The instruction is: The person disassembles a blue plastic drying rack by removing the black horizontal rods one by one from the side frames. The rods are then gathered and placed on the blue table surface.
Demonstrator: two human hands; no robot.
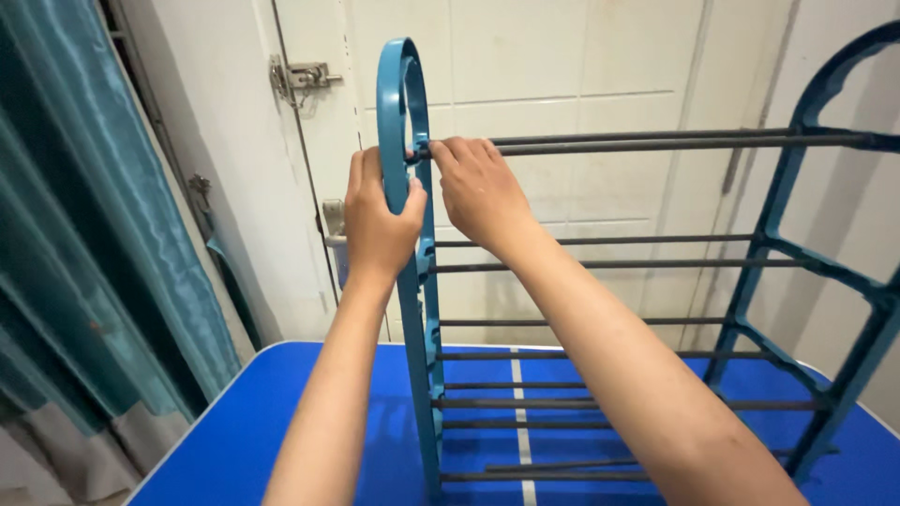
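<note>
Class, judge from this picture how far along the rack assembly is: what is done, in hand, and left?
Done: dark metal rods already span both blue plastic side frames, left and right, on several tiers above the blue table. In hand: the left hand grips the left frame while the right hand holds the top rod at its socket. Left: cannot tell.

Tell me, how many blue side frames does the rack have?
2: the left side frame, gripped by the left hand, and the right side frame, partly cut off at the picture's edge.
</note>
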